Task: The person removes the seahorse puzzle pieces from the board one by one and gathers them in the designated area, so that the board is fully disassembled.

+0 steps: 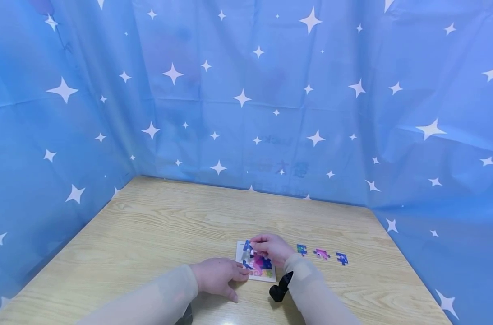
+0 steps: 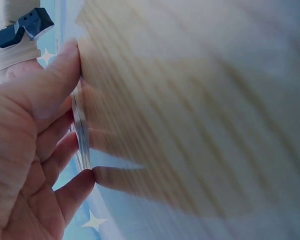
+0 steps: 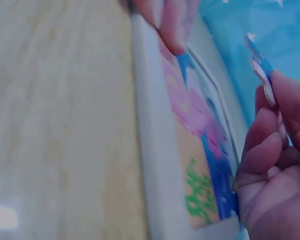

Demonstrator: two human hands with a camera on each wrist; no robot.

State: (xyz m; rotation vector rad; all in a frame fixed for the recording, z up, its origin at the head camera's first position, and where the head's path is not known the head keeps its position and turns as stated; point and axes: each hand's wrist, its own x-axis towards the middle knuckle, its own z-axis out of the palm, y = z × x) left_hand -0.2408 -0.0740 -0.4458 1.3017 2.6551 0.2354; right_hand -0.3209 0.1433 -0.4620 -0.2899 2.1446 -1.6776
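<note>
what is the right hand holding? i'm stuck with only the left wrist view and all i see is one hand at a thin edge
Observer: The right hand pinches a puzzle piece; the right wrist view shows it raised, apart from the board.
Operator: ok and what's lying off to the right of that hand
Observer: Three loose pieces, set out roughly in a row on the table.
Operator: got it, what colours show on the board's picture
Observer: A pink shape with blue beside it, plus a green patch near one corner.
</note>
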